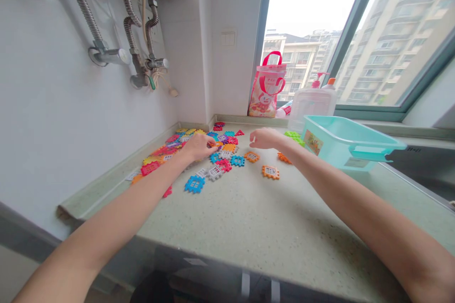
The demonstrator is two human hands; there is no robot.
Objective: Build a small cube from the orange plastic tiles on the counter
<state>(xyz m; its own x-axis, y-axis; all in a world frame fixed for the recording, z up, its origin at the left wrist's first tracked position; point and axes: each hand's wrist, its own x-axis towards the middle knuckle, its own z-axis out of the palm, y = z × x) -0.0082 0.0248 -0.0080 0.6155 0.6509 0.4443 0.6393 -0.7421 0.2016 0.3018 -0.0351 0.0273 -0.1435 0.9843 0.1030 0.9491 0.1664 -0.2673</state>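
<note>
Blocks [195, 184] of many colours lie across the counter [227, 220] before us, thickest by the wall [106, 118]. Our left hand [198, 147] is among them, fingertips drawn together at an orange piece [218, 144]; we cannot tell whether they grip it. Our right hand [266, 138] hangs near an orange window piece [251, 156], fingers curled, their contents hidden from us. Beside our right forearm stands a teal tub [336, 150].
</note>
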